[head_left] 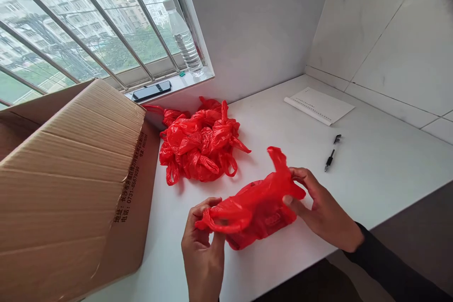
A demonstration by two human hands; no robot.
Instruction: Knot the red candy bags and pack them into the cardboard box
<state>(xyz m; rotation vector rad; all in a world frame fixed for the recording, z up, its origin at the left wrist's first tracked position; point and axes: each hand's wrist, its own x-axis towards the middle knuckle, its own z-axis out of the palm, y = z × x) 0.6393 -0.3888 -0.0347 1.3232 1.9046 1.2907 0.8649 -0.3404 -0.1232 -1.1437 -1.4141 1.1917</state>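
A red plastic bag lies near the front edge of the white table, with something box-like showing faintly through its film. My left hand grips the bag's left end by a looped handle, thumb below and fingers above. At the right end, my right hand pinches the film between thumb and fingers. One handle of the bag sticks up beside the right hand. Behind it sits a heap of knotted red plastic bags; what they contain is hidden.
An opened cardboard box fills the left side. On the windowsill are a phone and a water bottle. A notepad and an uncapped-looking pen lie at right. Walls close off the back.
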